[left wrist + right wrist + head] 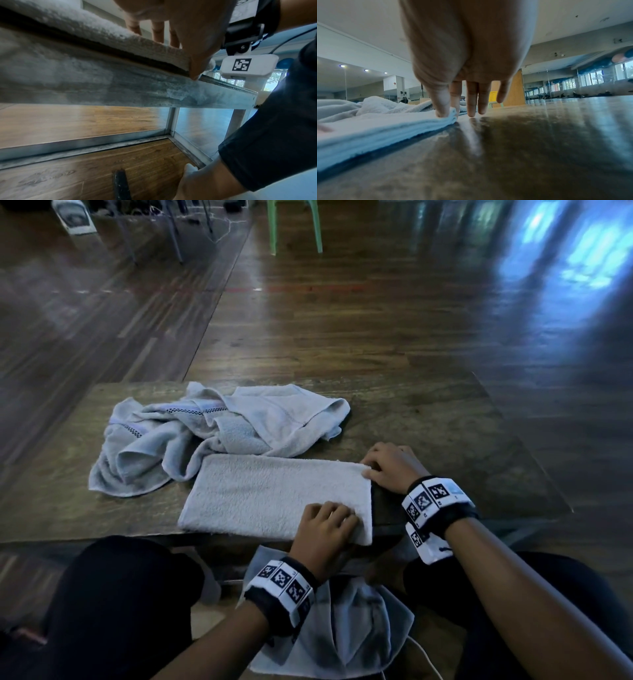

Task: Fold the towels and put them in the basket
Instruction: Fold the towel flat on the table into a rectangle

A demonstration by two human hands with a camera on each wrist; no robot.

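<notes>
We see a low wooden desk [428, 419] on a glossy plank floor [376, 313]; beyond it stand the pale green legs of a chair [296, 224], and far left a white framed picture [73, 215] leans

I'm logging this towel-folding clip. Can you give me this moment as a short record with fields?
surface: wooden table
folded towel: flat at the table's near edge
left hand: grip on its near right corner
right hand: pinches its far right corner
crumpled towels: piled behind it, unfolded
basket: not in view
</notes>
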